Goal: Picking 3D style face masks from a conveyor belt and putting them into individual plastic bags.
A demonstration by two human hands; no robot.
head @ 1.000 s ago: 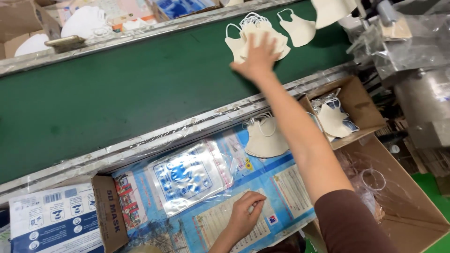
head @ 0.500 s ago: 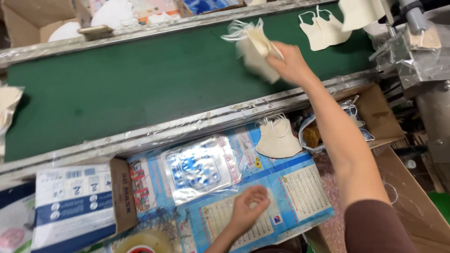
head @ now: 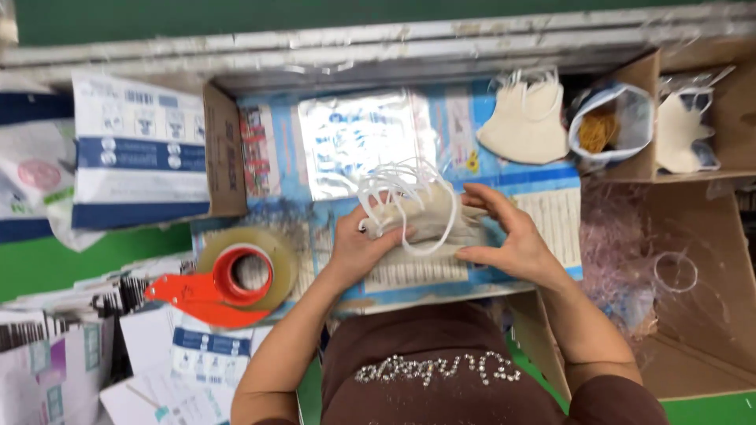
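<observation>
A small stack of cream face masks [head: 421,214] with white ear loops is held between both hands over a printed blue sheet [head: 472,267] on the work surface. My left hand [head: 358,248] grips its left end. My right hand [head: 508,236] cups its right end, fingers curled around it. A shiny silver-blue packaging pouch [head: 354,134] lies flat just beyond the hands. Another pile of cream masks [head: 526,122] rests further right.
A red tape dispenser with a tan tape roll [head: 236,279] sits at the left. A white-and-blue carton [head: 138,153] stands upper left. A bag of rubber bands [head: 610,126] and open cardboard boxes [head: 709,260] are on the right. The metal conveyor edge [head: 378,47] runs along the top.
My right hand has come back from the green conveyor belt carrying the masks to the work surface. My left hand has taken hold of them too. The view has tilted downward.
</observation>
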